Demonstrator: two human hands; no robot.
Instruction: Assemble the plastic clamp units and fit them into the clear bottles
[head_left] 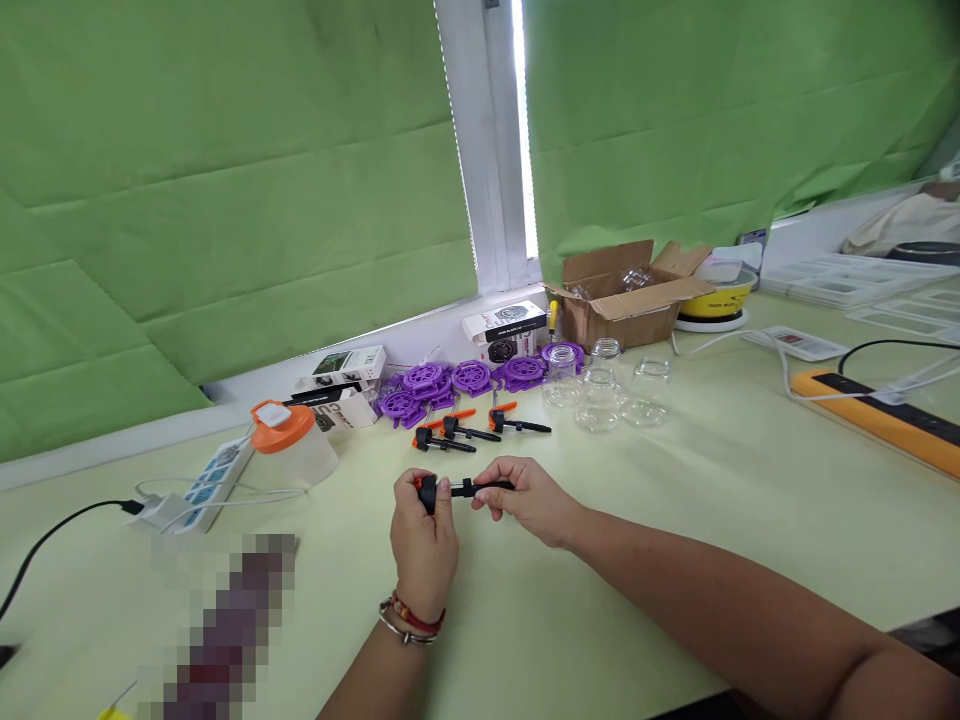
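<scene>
My left hand (426,550) is closed around the round black head, with a bit of orange, of a black rod-shaped piece (465,489). My right hand (531,498) pinches the piece's slim black end between thumb and fingers. The piece lies sideways between both hands, just above the table. Beyond my hands rest several alike pieces, among them a black-and-orange one (517,425) on the right and another (446,442) on the left. Behind them lies a cluster of purple spoked plastic parts (472,377). Clear glass jars (598,405) stand to the right of these.
An orange-lidded container (304,455) and a white power strip (221,478) stand at the left. Printed boxes (506,322) and an open cardboard box (622,310) line the back. A yellow bowl-like item (720,300) and an orange-and-black power strip (877,415) are at right, with cables.
</scene>
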